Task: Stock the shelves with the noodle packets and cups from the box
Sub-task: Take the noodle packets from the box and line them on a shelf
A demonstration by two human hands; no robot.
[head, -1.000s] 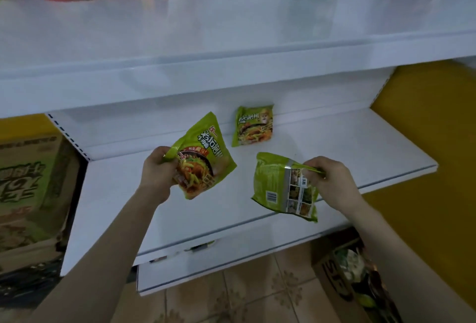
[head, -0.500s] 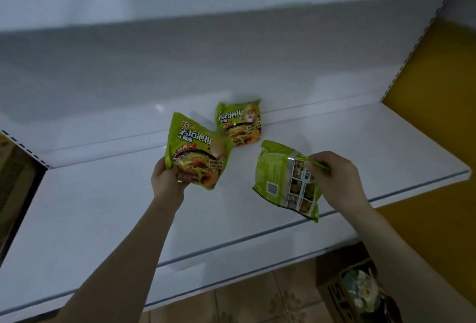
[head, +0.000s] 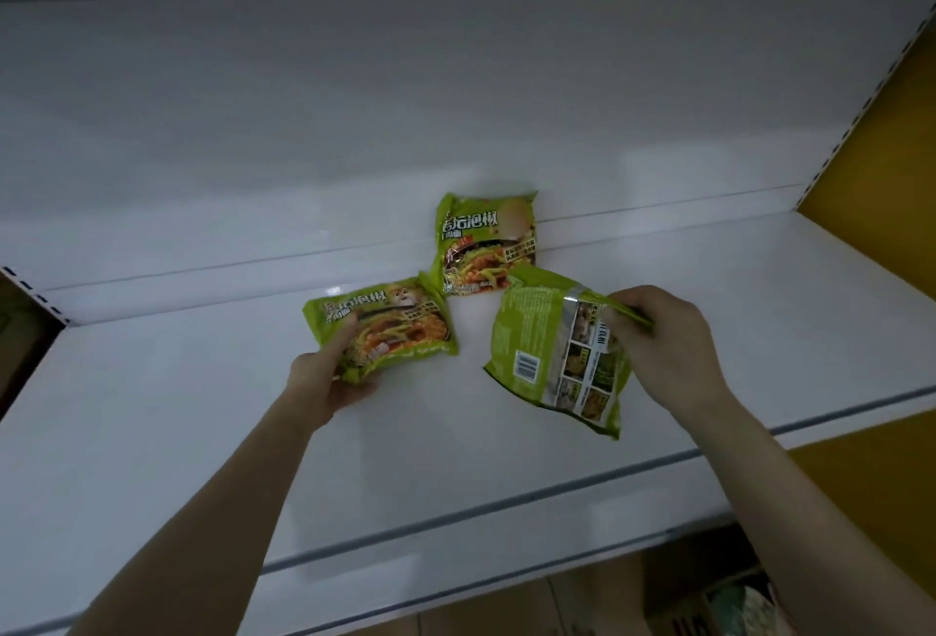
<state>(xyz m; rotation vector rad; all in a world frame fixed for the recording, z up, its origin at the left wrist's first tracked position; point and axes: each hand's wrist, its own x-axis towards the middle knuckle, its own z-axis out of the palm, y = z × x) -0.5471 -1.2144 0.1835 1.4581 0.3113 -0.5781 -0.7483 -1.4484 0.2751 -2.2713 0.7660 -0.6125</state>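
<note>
One green noodle packet leans upright against the back panel of the white shelf. My left hand grips a second green packet by its lower left corner, face up, low over the shelf just left of the leaning one. My right hand pinches the top seam of a third green packet, back side toward me with the barcode showing, hanging just right of the others. The box with more packets shows under the shelf at the bottom right.
A white upper shelf overhangs the whole top of the view. A yellow wall closes the right side. A perforated upright post and dark gap stand at the left end. Tiled floor shows below the shelf's front edge.
My head has come closer under the upper shelf. My left hand has lowered its packet toward the shelf, left of the leaning one. My right hand's packet has moved slightly toward the back.
</note>
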